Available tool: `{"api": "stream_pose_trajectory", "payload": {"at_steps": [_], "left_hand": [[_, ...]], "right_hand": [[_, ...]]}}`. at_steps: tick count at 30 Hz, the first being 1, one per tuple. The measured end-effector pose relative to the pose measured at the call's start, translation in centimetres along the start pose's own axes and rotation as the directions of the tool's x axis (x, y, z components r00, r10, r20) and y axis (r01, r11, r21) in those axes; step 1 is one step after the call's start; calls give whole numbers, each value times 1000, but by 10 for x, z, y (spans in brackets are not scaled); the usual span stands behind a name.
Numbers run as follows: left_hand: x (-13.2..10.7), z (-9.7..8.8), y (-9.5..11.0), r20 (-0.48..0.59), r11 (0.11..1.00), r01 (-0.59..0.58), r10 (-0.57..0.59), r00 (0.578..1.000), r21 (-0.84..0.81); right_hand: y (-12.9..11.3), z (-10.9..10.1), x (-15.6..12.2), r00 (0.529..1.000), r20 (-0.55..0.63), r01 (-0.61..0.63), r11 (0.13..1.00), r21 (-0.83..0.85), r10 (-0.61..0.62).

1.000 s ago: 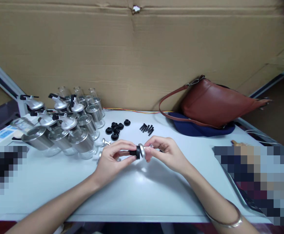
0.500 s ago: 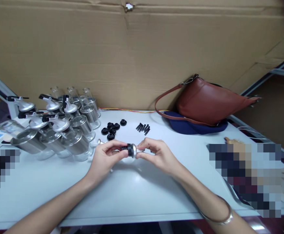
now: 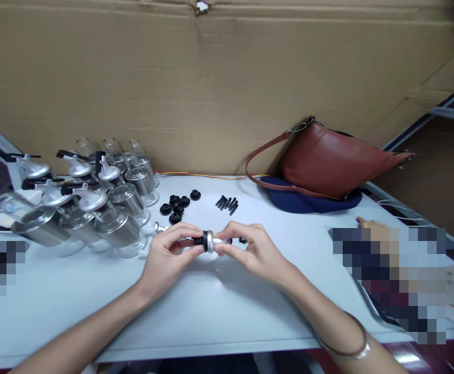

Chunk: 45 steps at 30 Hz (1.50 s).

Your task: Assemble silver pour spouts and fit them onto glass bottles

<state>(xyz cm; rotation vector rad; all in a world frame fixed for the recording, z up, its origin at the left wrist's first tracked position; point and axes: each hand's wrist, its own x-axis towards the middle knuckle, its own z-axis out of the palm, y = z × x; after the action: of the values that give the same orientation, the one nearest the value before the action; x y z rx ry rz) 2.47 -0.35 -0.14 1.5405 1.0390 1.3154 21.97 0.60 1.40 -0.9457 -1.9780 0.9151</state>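
Both my hands meet over the middle of the white table (image 3: pixel 211 306). My left hand (image 3: pixel 167 257) pinches the black end of a small silver and black spout cap (image 3: pixel 208 241). My right hand (image 3: pixel 250 249) pinches the silver end of the same cap. Behind my hands lie several black rubber stoppers (image 3: pixel 177 202) and a small heap of black pins (image 3: pixel 227 203). A few loose silver parts (image 3: pixel 157 227) lie just left of my left hand.
Several glass and metal dispenser bottles (image 3: pixel 94 202), some with spout caps, stand and lie at the left. A brown leather bag (image 3: pixel 328 163) rests on a dark blue cloth (image 3: pixel 308 201) at the back right. A cardboard wall (image 3: pixel 227 83) closes the back.
The view has shifted slightly, so everything sits a little more to the left. My fingers have turned the cap; it now points more sideways between both hands.
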Motion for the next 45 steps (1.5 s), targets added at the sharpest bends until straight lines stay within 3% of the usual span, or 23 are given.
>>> {"api": "stream_pose_trajectory", "payload": {"at_steps": [3,6,10,12,15,17,20,24,27,31,34,37,39,42,45], "left_hand": [[-3,1,0,17,978,-185,184,983,95],[-4,0,0,66,923,-350,344,937,158],[-5,-1,-1,151,884,-425,401,904,197],[-4,-1,-1,157,886,-423,398,904,188],[-3,-2,0,113,915,-371,357,927,157],[-3,-1,1,75,949,-292,285,956,121],[-2,0,2,35,991,-130,129,991,18],[0,2,1,24,992,54,-51,998,-117],[-1,3,2,30,992,60,-57,998,-107],[-4,1,2,67,989,-135,131,989,54],[-5,-1,0,127,946,-285,268,955,153],[-5,-2,-2,167,898,-377,346,923,228],[-4,-3,-2,163,876,-402,370,915,269],[-4,-3,-3,147,878,-367,337,930,308],[-5,-3,-5,145,892,-306,273,951,334]], "right_hand": [[-3,0,1,981,81,-188,964,190,175],[-3,-2,2,941,209,-331,861,386,268],[0,-4,4,860,380,-476,800,364,339],[0,-5,5,856,397,-468,823,322,332],[-1,-4,4,927,286,-312,921,233,241],[-1,-4,3,963,218,-188,975,119,159],[-1,-3,1,981,187,-51,997,-51,60],[1,-2,1,981,190,63,986,-152,-33],[0,-2,1,981,189,-21,992,-124,44],[-2,-2,3,956,221,-213,974,73,192],[-1,-2,5,915,297,-345,911,227,273],[2,-3,5,880,355,-420,865,274,315],[3,-2,5,902,311,-382,891,246,301],[5,0,6,967,39,-255,960,120,252],[6,1,6,960,-156,-229,973,38,232]]}}
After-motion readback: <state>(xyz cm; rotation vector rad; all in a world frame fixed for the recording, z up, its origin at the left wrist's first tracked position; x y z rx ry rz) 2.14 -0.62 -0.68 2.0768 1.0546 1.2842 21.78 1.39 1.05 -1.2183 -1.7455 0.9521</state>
